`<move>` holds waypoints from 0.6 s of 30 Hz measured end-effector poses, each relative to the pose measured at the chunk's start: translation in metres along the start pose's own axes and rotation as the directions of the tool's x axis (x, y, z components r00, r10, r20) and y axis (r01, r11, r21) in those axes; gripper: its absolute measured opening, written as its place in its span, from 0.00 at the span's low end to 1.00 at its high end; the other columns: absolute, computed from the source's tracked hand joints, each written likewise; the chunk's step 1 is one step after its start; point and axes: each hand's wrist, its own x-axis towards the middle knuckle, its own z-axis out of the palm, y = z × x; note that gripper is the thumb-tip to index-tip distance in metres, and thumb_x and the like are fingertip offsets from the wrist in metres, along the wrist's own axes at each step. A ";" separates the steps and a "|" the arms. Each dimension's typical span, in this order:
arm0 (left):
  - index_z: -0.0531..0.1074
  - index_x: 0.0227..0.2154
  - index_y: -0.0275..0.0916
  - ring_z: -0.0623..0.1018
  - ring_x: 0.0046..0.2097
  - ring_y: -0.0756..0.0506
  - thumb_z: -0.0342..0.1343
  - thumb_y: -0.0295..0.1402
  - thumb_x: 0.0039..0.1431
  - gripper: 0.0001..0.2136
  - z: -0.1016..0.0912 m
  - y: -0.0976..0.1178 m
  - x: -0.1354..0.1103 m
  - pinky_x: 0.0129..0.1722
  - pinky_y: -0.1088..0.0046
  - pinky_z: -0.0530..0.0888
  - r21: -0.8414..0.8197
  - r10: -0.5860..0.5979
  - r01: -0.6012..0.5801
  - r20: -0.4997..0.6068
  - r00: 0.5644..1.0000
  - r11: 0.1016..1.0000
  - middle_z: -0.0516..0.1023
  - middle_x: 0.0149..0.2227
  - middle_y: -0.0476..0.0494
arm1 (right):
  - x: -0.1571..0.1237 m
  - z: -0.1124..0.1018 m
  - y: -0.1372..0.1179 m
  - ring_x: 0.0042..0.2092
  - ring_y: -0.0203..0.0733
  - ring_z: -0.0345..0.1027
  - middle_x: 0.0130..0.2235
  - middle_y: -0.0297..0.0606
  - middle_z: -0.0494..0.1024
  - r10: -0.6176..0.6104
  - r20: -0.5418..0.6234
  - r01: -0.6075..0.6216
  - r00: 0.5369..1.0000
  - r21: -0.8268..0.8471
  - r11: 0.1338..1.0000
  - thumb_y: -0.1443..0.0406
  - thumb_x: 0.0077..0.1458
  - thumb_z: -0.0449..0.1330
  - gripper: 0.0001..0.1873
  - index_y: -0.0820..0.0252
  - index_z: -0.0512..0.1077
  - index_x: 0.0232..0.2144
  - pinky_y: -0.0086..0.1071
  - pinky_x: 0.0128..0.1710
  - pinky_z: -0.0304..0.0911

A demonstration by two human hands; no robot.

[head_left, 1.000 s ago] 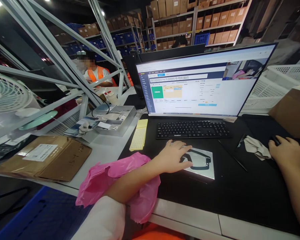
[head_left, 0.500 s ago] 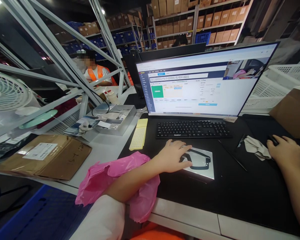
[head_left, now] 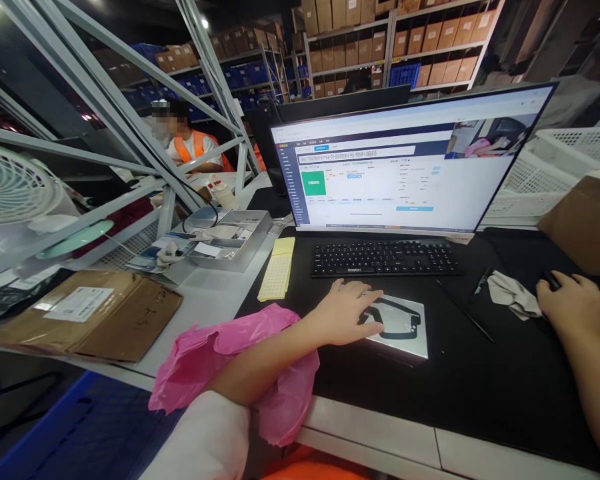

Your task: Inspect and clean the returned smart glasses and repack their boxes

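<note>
My left hand (head_left: 347, 312) lies with its fingers spread over the left part of a flat white box (head_left: 414, 345) that has a dark looped outline printed on top. Under my left forearm is a crumpled pink plastic bag (head_left: 293, 380), hanging over the table's front edge. At the right, my right hand (head_left: 577, 307) is curled over a black computer mouse (head_left: 551, 280). Just left of that hand lies a crumpled pale cloth (head_left: 513, 293), with a black pen (head_left: 481, 283) and a thin black stick (head_left: 465, 310) beside it.
A monitor (head_left: 380, 180) stands behind a black keyboard (head_left: 385, 259). Yellow label sheets (head_left: 277, 270) lie left of it. Further left are a grey divided tray (head_left: 250, 247), a taped carton (head_left: 125, 327) and a fan (head_left: 17, 183). Another person (head_left: 195, 147) sits beyond the metal frame.
My right hand has shifted slightly to the right with the mouse. On the monitor, a pale orange panel has turned white. My left hand stays on the box.
</note>
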 end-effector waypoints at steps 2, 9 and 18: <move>0.60 0.68 0.46 0.65 0.68 0.35 0.49 0.56 0.66 0.32 0.000 0.000 0.000 0.68 0.38 0.56 -0.007 -0.001 0.001 0.004 1.000 1.000 0.67 0.67 0.35 | 0.000 0.000 0.000 0.60 0.68 0.65 0.66 0.48 0.67 0.013 -0.004 -0.013 1.000 0.005 1.000 0.45 0.64 0.45 0.36 0.56 0.74 0.61 0.57 0.53 0.67; 0.61 0.67 0.46 0.65 0.68 0.35 0.50 0.55 0.66 0.32 0.000 -0.001 0.001 0.68 0.40 0.56 -0.011 -0.001 0.001 0.003 1.000 1.000 0.68 0.66 0.36 | -0.002 -0.005 -0.004 0.58 0.64 0.67 0.64 0.51 0.68 -0.007 -0.011 0.007 1.000 -0.018 1.000 0.47 0.66 0.46 0.34 0.60 0.73 0.61 0.52 0.53 0.66; 0.64 0.66 0.44 0.63 0.70 0.33 0.51 0.54 0.65 0.31 -0.002 -0.007 0.002 0.69 0.40 0.53 -0.162 0.022 -0.018 0.025 0.999 0.987 0.67 0.67 0.34 | -0.004 -0.011 -0.008 0.59 0.68 0.65 0.63 0.57 0.68 0.000 0.002 0.000 1.000 0.036 0.999 0.48 0.65 0.48 0.34 0.63 0.73 0.61 0.54 0.50 0.64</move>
